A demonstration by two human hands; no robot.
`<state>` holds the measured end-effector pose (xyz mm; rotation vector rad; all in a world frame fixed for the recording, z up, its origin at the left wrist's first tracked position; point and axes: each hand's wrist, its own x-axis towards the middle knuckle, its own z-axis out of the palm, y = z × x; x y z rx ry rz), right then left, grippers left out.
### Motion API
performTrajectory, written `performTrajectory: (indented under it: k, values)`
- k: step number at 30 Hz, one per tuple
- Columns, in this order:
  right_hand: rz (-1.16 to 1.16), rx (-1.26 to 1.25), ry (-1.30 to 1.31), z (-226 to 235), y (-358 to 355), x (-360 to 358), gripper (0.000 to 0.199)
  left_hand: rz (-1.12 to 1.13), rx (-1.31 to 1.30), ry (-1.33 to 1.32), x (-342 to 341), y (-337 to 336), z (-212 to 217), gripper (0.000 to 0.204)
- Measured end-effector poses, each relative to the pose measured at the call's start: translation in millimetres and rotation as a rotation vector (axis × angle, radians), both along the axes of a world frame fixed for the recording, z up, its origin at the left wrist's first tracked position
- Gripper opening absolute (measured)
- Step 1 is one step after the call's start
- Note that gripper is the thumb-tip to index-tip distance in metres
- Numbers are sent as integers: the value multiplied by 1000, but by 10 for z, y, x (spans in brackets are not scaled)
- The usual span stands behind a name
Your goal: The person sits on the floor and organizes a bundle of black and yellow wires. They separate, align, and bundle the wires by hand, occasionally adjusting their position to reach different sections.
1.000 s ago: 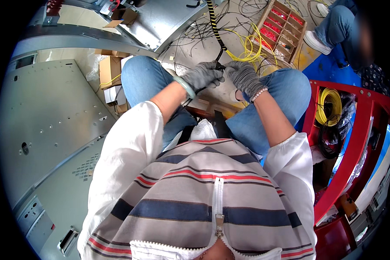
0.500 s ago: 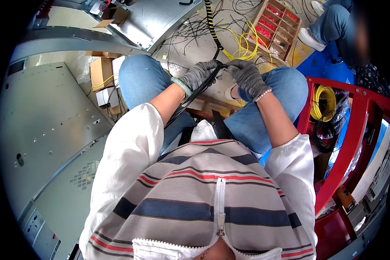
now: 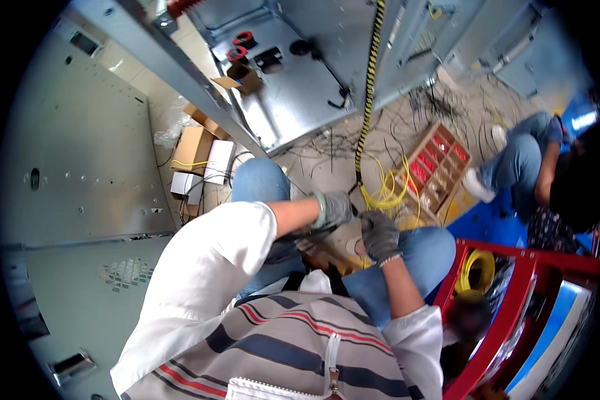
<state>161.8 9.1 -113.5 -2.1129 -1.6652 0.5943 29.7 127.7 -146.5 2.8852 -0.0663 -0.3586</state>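
Some black cable [image 3: 355, 211] sits between left hand [image 3: 337, 209] and right hand [image 3: 380, 237], near lower end of yellow-black striped harness [image 3: 369, 100]. Left fingers curled on cable; right fingers bent, can't tell if gripping.

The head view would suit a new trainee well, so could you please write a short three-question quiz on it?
1. True or false: the divided wooden tray lies to the left of both the gloved left hand and the gloved right hand.
2. Which colour is the coil in the red rack? A) blue B) yellow C) white
3. Fill in: the long sleeve beyond the hands is striped yellow and ____.

Key: 1. False, it lies to their right; 2. B; 3. black.
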Motion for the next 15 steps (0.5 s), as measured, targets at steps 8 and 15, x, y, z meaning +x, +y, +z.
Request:
performTrajectory:
  k: [8,15]
  values:
    - [80,117,233,15,-296,-287,25,348,-248,-24,6,-57,-350,19]
    - [-213,-34,1221,-325,-227,-593,40,469,-268,-103,58,-56,-285,26]
